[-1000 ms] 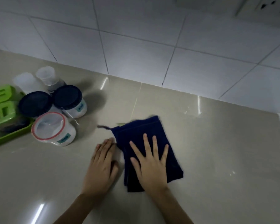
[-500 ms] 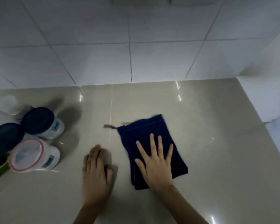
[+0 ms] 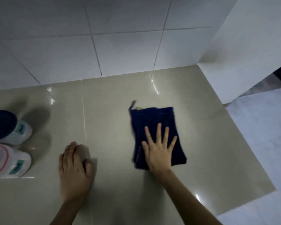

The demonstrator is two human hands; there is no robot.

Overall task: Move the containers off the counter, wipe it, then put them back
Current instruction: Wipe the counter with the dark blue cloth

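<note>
- Pressing flat on the folded dark blue cloth [image 3: 157, 130], the right hand [image 3: 159, 151] lies a little right of the frame's centre, in the single head view.
- Its fingers [image 3: 159, 132] are spread and straight, pointing toward the top of the frame; nothing is clenched, the palm simply rests on the cloth's lower half.
- That cloth extends above the fingertips toward the tiled wall [image 3: 104, 46], and a small loop tag [image 3: 133, 103] sticks out at its upper left corner.
- Lower left of centre, the left hand [image 3: 75, 171] rests palm down on the bare counter [image 3: 107, 120], fingers loosely curled, holding nothing.
- Both hands sit apart from each other, with bare counter between them; the left hand does not touch the cloth.
- At the left edge of the frame stand two white containers, partly cut off: the dark-lidded container [image 3: 8, 127] above, the red-rimmed container [image 3: 8, 161] just below it and close against it.
- Whether the two containers touch cannot be told.
- Both containers are well left of the left hand and far from the cloth.
- At the right, a white side wall [image 3: 250, 46] meets the counter's corner, and a pale floor [image 3: 266, 135] shows beyond the counter's right edge.
</note>
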